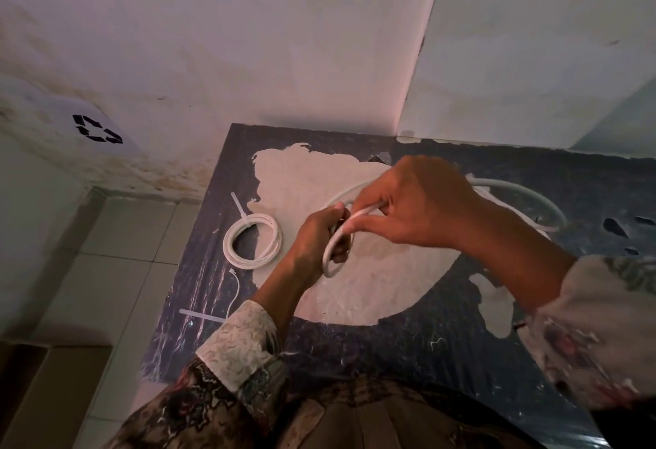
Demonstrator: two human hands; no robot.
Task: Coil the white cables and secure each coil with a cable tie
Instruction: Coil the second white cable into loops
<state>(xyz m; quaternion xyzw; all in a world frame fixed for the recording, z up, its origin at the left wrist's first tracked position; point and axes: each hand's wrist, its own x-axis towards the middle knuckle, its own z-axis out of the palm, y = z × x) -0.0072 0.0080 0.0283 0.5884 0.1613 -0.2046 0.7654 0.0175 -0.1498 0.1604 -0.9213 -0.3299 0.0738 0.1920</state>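
A white cable [330, 253] forms a small loop held above the table. My left hand [319, 235] grips that loop from the left. My right hand [411, 200] pinches the same cable between thumb and fingers just to the right, and its loose length [525, 191] arcs away behind my right wrist across the table. A finished white coil [252, 240] lies flat at the left, bound by a cable tie [239, 208] whose tail sticks up and back. Two loose cable ties [234, 292] [200, 316] lie near the front left edge.
The table top [408, 349] is dark blue with a large worn pale patch in the middle. It stands in a wall corner. Floor tiles [117, 271] and a cardboard box [39, 388] lie to the left, below the table's left edge.
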